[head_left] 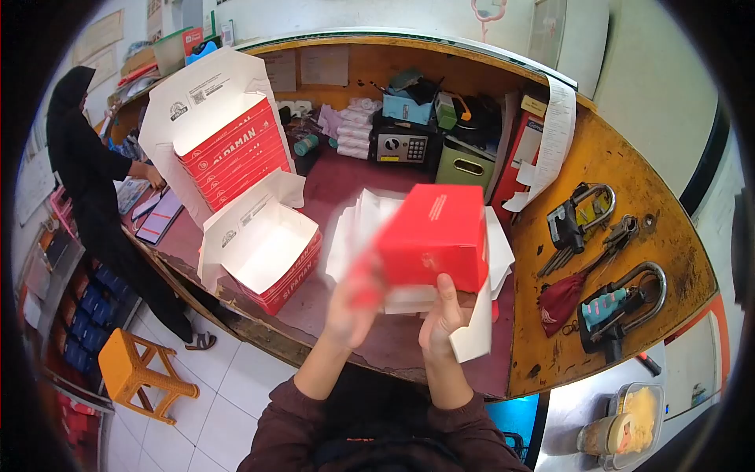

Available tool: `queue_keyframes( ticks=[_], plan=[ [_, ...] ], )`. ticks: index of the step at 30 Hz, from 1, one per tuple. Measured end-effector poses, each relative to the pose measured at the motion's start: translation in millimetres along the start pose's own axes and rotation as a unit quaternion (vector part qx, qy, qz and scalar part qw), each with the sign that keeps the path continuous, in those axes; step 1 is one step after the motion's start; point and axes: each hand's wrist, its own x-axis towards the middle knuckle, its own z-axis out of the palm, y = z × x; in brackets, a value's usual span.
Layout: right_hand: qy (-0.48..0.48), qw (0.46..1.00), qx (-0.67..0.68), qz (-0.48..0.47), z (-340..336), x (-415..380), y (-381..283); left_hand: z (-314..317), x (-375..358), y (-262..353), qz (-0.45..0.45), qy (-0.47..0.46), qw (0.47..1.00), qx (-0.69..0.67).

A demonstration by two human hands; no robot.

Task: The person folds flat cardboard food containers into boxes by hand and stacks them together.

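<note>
A red cardboard food box (436,236) is held up over the desk, its red faces toward me and a white flap hanging at its lower right. My right hand (442,318) grips its near edge, thumb pressed on the red side. At its left side my left hand (355,303) is smeared by motion, so its fingers do not show clearly. Beneath and behind the box lie white box blanks (362,216), partly hidden. To the left stand a short stack of open red-and-white boxes (271,252) and a taller nested stack (232,153), lids raised.
Padlocks (625,311) and keys (621,232) lie on the wooden side counter (629,189). A small safe (401,147) and a green binder (462,169) stand at the back. A person in black (86,173) works at the far left, near an orange stool (145,370).
</note>
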Motion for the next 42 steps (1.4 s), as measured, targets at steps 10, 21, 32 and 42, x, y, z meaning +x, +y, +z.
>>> queue_keyframes(
  ticks=[10,21,32,42],
  plan=[
    [-0.07,0.973,0.141,0.166,2.8,-23.9,24.8,13.5,-12.6,-17.8,0.186,0.193,0.817,0.511],
    [-0.51,0.715,-0.464,-0.117,41.7,14.4,-5.7,-14.7,3.8,62.3,0.364,0.019,0.524,0.77],
    [-0.704,0.587,-0.347,-0.201,136.6,8.1,61.6,-30.9,-102.6,175.4,0.16,0.119,0.339,0.919],
    [-0.74,0.586,-0.294,-0.149,166.0,-1.5,113.5,-82.8,-99.4,200.9,0.231,0.027,0.193,0.953]
  ],
)
